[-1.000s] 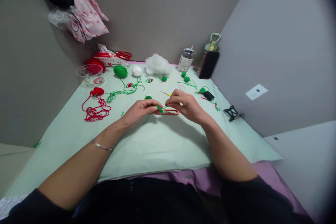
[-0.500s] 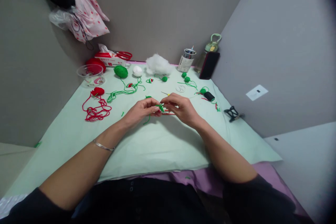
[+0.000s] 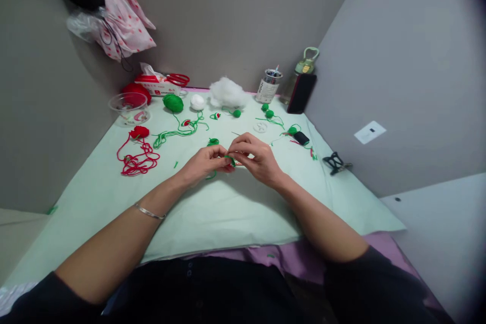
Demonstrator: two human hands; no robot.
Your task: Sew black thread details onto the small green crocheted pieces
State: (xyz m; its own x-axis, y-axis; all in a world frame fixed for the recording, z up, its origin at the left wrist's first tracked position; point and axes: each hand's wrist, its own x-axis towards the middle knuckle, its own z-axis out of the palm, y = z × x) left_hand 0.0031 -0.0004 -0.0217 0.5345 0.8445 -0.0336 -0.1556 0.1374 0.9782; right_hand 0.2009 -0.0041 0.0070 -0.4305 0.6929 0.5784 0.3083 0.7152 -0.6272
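Near the middle of the table my left hand [image 3: 207, 162] is closed on a small green yarn piece [image 3: 231, 160], pinched between thumb and fingers. My right hand [image 3: 256, 156] meets it from the right, its fingertips pressed together at the same piece; what they grip is too small to make out. A thin hook tip [image 3: 236, 133] shows just above my right hand. Part of a reddish stick lies under the right fingers. Green yarn [image 3: 213, 142] lies just behind my left hand, and a strand trails below it.
Red yarn [image 3: 140, 162] lies tangled at left, near a clear plastic tub [image 3: 131, 109]. Behind are a green ball [image 3: 173, 103], white stuffing [image 3: 228, 93], a pen tin [image 3: 268, 87] and a phone [image 3: 301, 93]. A black thread spool [image 3: 301, 138] sits at right.
My right hand has shifted slightly left, closer over the green piece. Less of that piece and of the reddish stick shows now. The view has moved slightly.
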